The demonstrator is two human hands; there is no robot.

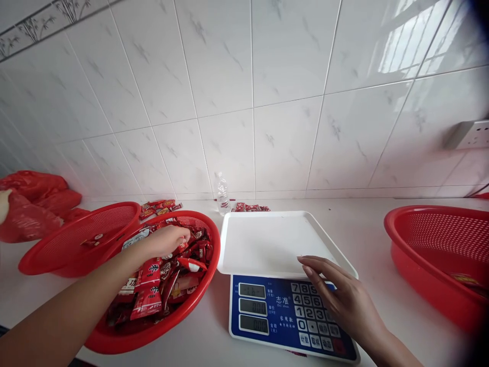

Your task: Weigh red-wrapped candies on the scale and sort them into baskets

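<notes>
My left hand [168,240] reaches into a red plastic basket [216,255] heaped with small wrapped snack packets [147,288], mostly red. Its fingers are closed on a small red snack packet [183,246], largely covered by the hand. Over the right side of a digital weighing scale [280,306] hovers my right hand [344,300], open, its fingers stretched toward the scale's white tray [263,244]. Nothing is in that hand, and it hides part of the keypad. The tray bears no packets.
Behind the scale stand a clear plastic bottle [221,192] and small red packets [250,207]. Another red basket [126,216] is at left, beside red plastic bags [34,214]. A third red basket [397,250] stands at right. A tiled wall [225,86] closes off the back.
</notes>
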